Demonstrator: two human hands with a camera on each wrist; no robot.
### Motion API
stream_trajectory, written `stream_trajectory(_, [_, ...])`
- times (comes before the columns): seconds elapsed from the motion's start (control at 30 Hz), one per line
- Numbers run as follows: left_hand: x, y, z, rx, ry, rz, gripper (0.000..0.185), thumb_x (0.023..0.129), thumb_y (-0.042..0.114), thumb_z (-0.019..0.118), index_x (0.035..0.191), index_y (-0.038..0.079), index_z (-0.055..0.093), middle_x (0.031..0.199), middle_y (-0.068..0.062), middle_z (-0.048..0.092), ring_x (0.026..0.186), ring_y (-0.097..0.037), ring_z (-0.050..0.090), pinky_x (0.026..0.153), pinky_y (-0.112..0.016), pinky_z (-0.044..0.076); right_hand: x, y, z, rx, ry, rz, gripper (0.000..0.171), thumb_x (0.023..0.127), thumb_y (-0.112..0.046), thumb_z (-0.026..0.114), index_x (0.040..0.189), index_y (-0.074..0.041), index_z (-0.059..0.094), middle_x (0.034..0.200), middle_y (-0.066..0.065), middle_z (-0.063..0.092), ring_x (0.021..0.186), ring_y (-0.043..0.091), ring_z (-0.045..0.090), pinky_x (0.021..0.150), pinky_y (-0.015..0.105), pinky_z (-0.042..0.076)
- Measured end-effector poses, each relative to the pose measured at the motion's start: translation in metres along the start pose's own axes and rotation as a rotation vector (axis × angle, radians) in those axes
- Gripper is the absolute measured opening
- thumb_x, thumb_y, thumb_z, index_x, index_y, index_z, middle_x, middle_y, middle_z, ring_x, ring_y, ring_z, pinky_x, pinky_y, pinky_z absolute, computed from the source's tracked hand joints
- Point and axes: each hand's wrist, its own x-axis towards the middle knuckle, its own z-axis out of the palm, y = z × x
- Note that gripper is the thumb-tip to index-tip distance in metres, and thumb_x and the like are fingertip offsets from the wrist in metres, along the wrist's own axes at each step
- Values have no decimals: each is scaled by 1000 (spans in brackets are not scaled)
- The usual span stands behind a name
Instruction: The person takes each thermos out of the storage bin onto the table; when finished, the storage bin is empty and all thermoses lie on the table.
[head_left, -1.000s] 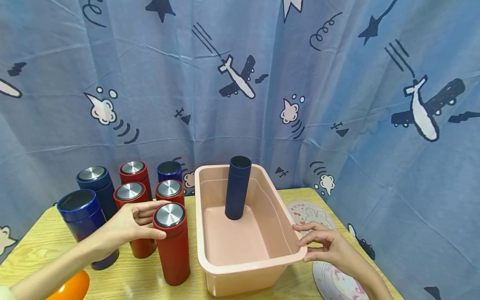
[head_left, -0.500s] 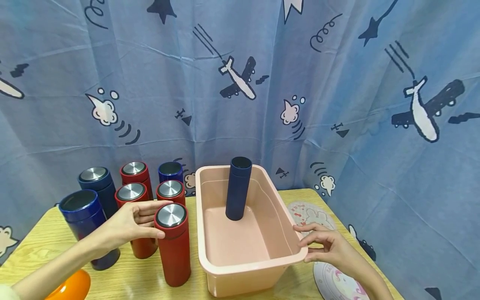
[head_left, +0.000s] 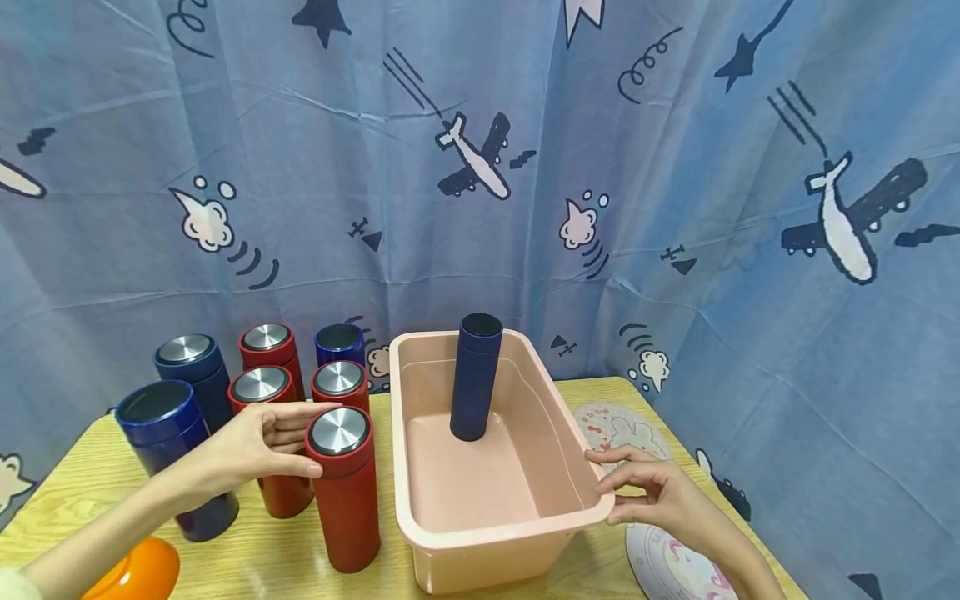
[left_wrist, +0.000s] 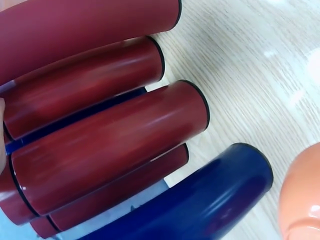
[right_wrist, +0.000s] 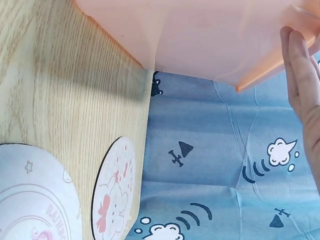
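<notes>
Hands barely move across this last second: your left hand (head_left: 251, 446) stays wrapped round the upper part of the nearest red flask (head_left: 343, 487), fingers and thumb curled on it just under its steel lid, and the flask stands upright on the counter (head_left: 67, 508), not lifted, just left of the pink bin (head_left: 495, 533). Your right hand (head_left: 652, 492) keeps pinching the bin's near right rim, thumb under, fingers over, so the bin is steadied and nothing has gone in beyond the one dark blue flask (head_left: 475, 377) standing upright inside at the back. Crowding your left side: more red flasks (left_wrist: 105, 150) touching each other, navy ones (head_left: 168, 442) beside them. An orange object (head_left: 135, 575) sits by your forearm, and round printed mats (right_wrist: 35, 200) lie beside the bin on the right.
</notes>
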Motion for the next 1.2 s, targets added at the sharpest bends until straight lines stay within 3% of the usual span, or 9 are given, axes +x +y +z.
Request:
stream_trajectory(0.1, [-5, -1, -5, 3, -8, 18, 67, 84, 9, 74, 140, -8, 41, 135, -24, 51, 122, -20, 55, 91, -29, 51, 0, 0, 0, 5, -1, 0, 28, 79, 9, 69, 105, -2, 70, 132, 3, 56, 121, 6, 48, 87, 18, 49])
stream_trajectory(0.2, [-11, -1, -12, -46, -36, 56, 60, 87, 1, 68, 139, -9, 41, 134, -10, 56, 118, -8, 56, 91, -29, 51, 1, -1, 0, 33, -8, 2, 28, 80, 10, 68, 106, -1, 70, 132, 3, 56, 122, 6, 48, 86, 19, 51])
stream_trajectory(0.3, [-18, 2, -20, -73, -47, 94, 54, 89, -5, 62, 140, -6, 43, 131, 2, 59, 117, -6, 57, 89, -28, 52, 1, -1, 0, 59, -14, 11, 28, 80, 9, 68, 106, 0, 69, 133, 2, 56, 123, 5, 47, 84, 21, 53])
stream_trajectory(0.43, [-30, 7, -28, -37, 59, 98, 49, 90, -5, 61, 137, 4, 52, 125, 8, 63, 112, -7, 61, 83, -25, 54, 1, -2, 0, 65, -13, 26, 27, 81, 9, 68, 107, 1, 69, 133, 1, 56, 123, 4, 46, 82, 21, 54])
stream_trajectory(0.63, [-54, 17, -27, -148, 244, 121, 44, 92, -10, 55, 130, 12, 60, 123, 5, 65, 106, -12, 65, 80, -25, 55, 2, -2, 1, 50, -11, 36, 27, 81, 8, 68, 106, 0, 69, 132, 0, 57, 122, 3, 47, 79, 20, 54])
stream_trajectory(0.73, [-64, 27, -20, -87, 342, 88, 40, 94, -4, 55, 131, 12, 60, 123, 6, 65, 105, -9, 65, 81, -18, 53, 1, -2, 1, 43, -10, 46, 26, 81, 8, 68, 106, 0, 69, 132, -1, 57, 122, 2, 47, 78, 21, 54])
stream_trajectory(0.83, [-69, 38, -10, -52, 396, 61, 39, 95, 0, 57, 132, 12, 60, 122, 7, 65, 104, -8, 65, 80, -15, 52, 1, -2, 1, 39, -8, 48, 26, 81, 8, 68, 106, 0, 69, 132, -1, 57, 122, 1, 47, 79, 21, 54])
stream_trajectory(1.0, [-64, 56, 20, -83, 379, 72, 40, 92, 0, 61, 131, 10, 60, 121, 1, 66, 107, -12, 64, 83, -19, 53, 2, -2, 1, 34, -6, 27, 26, 80, 8, 69, 105, 0, 69, 132, 0, 57, 122, 2, 47, 79, 21, 54])
stream_trajectory(1.2, [-41, 86, 68, -168, 306, 104, 41, 88, 5, 69, 128, 6, 62, 123, -8, 65, 109, -21, 64, 86, -28, 54, 1, -2, 1, 40, -5, 24, 26, 80, 8, 69, 105, 0, 69, 132, 0, 57, 122, 3, 47, 79, 21, 55])
